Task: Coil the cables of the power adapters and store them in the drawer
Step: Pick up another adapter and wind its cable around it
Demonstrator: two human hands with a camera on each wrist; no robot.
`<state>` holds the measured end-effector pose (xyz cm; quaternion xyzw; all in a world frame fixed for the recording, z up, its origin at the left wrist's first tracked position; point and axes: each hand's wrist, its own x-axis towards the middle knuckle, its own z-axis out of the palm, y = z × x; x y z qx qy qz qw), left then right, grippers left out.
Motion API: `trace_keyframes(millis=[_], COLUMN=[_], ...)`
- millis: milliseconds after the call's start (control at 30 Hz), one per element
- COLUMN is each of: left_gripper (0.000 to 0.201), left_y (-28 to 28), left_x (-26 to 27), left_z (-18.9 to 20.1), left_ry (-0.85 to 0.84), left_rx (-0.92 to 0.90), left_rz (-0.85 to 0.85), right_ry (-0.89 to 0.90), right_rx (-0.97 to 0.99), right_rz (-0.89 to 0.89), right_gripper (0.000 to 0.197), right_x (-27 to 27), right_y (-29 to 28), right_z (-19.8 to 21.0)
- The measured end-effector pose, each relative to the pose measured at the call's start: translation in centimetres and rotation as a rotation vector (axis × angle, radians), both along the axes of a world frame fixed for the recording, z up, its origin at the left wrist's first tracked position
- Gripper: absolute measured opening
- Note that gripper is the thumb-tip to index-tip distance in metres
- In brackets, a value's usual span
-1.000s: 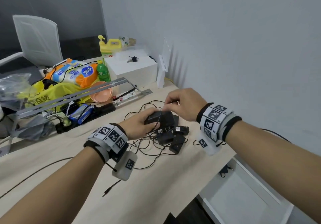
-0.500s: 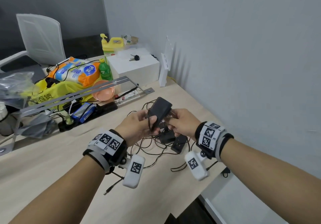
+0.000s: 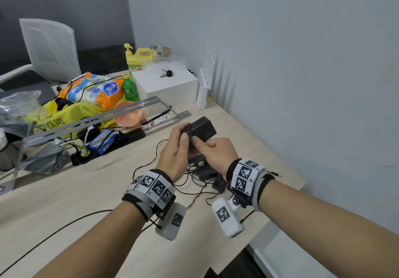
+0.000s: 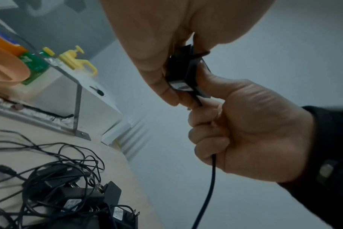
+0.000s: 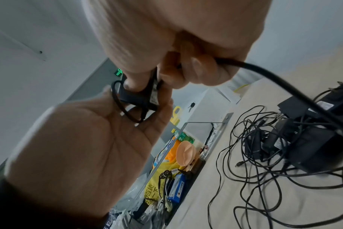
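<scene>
Left hand [image 3: 176,154] grips the black adapter [image 3: 201,127], fingers curled round it, held up above the counter [image 3: 64,195]. Right hand [image 3: 216,153] pinches its cable [image 4: 207,193] right at the adapter, fingers closed on it. Other adapters [image 3: 207,173] sit tangled on the counter below the hands.

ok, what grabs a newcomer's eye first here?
Both hands raised mid-frame: the left hand grips a black power adapter while the right hand pinches its cable. Beneath them, a tangle of adapters lies on the desk. Colourful clutter sits at left, notably a yellow bag.
</scene>
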<state>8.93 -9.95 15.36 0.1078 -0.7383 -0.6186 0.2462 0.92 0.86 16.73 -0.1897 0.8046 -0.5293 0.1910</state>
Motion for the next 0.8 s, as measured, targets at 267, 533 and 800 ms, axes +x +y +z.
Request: trace_keyframes(millis=[267, 533, 800], left_gripper=[0.022, 0.025, 0.012], left_y=[-1.8, -3.9, -4.7], left_x=[-0.5, -0.7, 0.1], left_z=[-0.1, -0.4, 0.9], left_ry=[-0.082, -0.201, -0.292], left_rx=[0.048, -0.119, -0.122], left_rz=[-0.025, 0.071, -0.319], right_ry=[0.165, 0.588, 0.488], right_rx=[0.092, 0.485, 0.286], right_rz=[0.065, 0.363, 0.397], right_gripper=[0.052, 0.02, 0.012], right_x=[-0.1, -0.3, -3.3], right_y=[0.7, 1.7, 1.2], right_z=[-0.2, 3.2, 7.2])
